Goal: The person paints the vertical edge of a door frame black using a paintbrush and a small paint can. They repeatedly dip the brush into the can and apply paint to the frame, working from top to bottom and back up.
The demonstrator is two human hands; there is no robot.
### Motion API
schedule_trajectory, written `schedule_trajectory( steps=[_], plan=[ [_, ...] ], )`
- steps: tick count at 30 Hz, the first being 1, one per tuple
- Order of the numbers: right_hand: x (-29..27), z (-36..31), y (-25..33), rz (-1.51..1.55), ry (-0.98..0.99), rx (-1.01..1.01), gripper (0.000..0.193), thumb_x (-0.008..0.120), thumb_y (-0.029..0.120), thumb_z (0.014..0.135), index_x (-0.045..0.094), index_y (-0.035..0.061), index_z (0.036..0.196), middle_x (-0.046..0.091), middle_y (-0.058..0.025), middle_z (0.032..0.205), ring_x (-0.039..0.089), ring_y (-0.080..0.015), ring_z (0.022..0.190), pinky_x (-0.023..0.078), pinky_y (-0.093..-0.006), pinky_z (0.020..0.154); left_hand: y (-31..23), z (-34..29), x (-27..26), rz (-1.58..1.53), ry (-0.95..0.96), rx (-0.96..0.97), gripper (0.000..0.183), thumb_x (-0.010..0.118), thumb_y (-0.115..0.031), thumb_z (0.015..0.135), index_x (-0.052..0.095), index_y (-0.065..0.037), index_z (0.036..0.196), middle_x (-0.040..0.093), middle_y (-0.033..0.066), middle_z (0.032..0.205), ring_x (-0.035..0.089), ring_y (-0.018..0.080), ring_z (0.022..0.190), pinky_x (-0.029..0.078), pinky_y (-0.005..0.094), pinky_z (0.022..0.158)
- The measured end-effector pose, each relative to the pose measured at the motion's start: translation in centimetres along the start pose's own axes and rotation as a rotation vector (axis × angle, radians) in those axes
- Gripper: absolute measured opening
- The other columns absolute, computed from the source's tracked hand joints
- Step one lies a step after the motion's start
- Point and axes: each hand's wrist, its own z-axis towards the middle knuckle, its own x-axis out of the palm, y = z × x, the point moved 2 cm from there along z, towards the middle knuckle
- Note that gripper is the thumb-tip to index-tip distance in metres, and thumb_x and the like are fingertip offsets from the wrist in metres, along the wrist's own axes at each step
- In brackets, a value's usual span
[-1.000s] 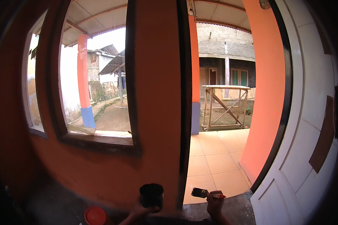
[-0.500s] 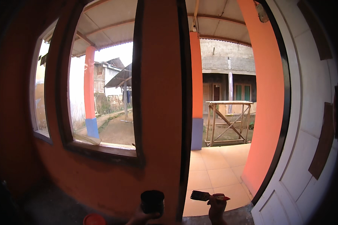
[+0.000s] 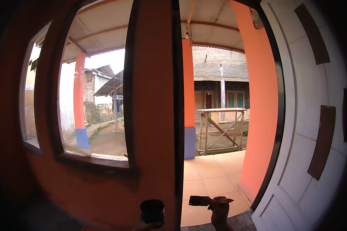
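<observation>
My left hand (image 3: 147, 225) is wrapped round a dark, round can (image 3: 152, 212) low in the middle of the view, in front of the orange wall. The can's inside is too dark to make out. To the right, my right hand (image 3: 219, 212) grips a paintbrush (image 3: 202, 201) by its red-tipped handle. The brush lies about level, its dark, ragged bristles pointing left toward the can but well apart from it. Behind the brush is the bright tiled floor beyond the doorway.
A black door frame (image 3: 177, 115) and a dark window frame (image 3: 130, 115) edge the orange wall (image 3: 152, 115). At right stands a white panelled door (image 3: 297, 161) with brown strips. Outside are tan floor tiles (image 3: 210, 181), an orange-and-blue post (image 3: 189, 142) and a bamboo-legged table (image 3: 221, 110).
My view has turned a little to the right, so the window and doorway sit further left. The red round thing at the bottom is nearly out of view. Both hands keep their holds.
</observation>
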Motion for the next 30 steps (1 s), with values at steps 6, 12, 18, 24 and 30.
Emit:
schedule_trajectory(
  steps=[6, 12, 18, 24, 30],
  plan=[
    [-0.1, -0.3, 1.0, -0.055, -0.017, -0.012, 0.011, 0.064, 0.004, 0.096, 0.056, 0.0018, 0.101, 0.064, -0.0097, 0.08, 0.063, -0.016, 0.065, 0.054, -0.0285, 0.06, 1.6, 0.9, -0.6, -0.036, 0.071, -0.006, 0.064, 0.09, -0.014, 0.073, 0.058, -0.005, 0.128, 0.066, 0.0036, 0.106, 0.065, 0.0168, 0.097, 0.055, 0.033, 0.085],
    [-0.1, -0.3, 0.9, -0.014, -0.021, -0.016, 0.011, 0.063, 0.004, 0.096, 0.055, 0.0019, 0.103, 0.064, -0.0106, 0.084, 0.063, -0.0174, 0.068, 0.055, -0.0297, 0.062, 4.2, 1.5, -2.0, -0.052, 0.039, 0.017, 0.065, 0.09, -0.011, 0.072, 0.059, -0.004, 0.128, 0.067, 0.0046, 0.107, 0.066, 0.0175, 0.095, 0.056, 0.0332, 0.083],
    [0.6, -0.9, 1.6, 0.039, -0.009, 0.007, 0.011, 0.062, 0.003, 0.096, 0.055, 0.0018, 0.104, 0.064, -0.0107, 0.085, 0.064, -0.0189, 0.07, 0.055, -0.0311, 0.062, 4.8, 0.6, -2.6, -0.036, -0.024, 0.035, 0.064, 0.09, -0.009, 0.072, 0.059, -0.004, 0.127, 0.068, 0.0052, 0.106, 0.067, 0.0187, 0.095, 0.056, 0.0339, 0.083],
    [1.1, -1.9, 2.1, 0.03, 0.002, 0.003, 0.01, 0.061, 0.002, 0.097, 0.055, 0.0019, 0.105, 0.063, -0.0105, 0.085, 0.063, -0.0188, 0.07, 0.055, -0.0316, 0.063, 2.7, -0.9, -1.8, -0.073, 0.033, -0.123, 0.066, 0.09, -0.01, 0.072, 0.058, -0.004, 0.129, 0.068, 0.006, 0.108, 0.067, 0.0184, 0.098, 0.056, 0.0327, 0.087],
    [2.3, -1.6, 3.0, 0.094, 0.046, -0.048, 0.01, 0.059, 0.003, 0.099, 0.054, 0.0039, 0.108, 0.06, -0.0076, 0.089, 0.061, -0.0177, 0.073, 0.053, -0.0325, 0.063, -2.1, -0.3, 0.9, -0.111, -0.016, -0.166, 0.076, 0.089, -0.005, 0.068, 0.054, -0.004, 0.135, 0.065, 0.0076, 0.121, 0.065, 0.0208, 0.111, 0.054, 0.0385, 0.096]
  ],
)
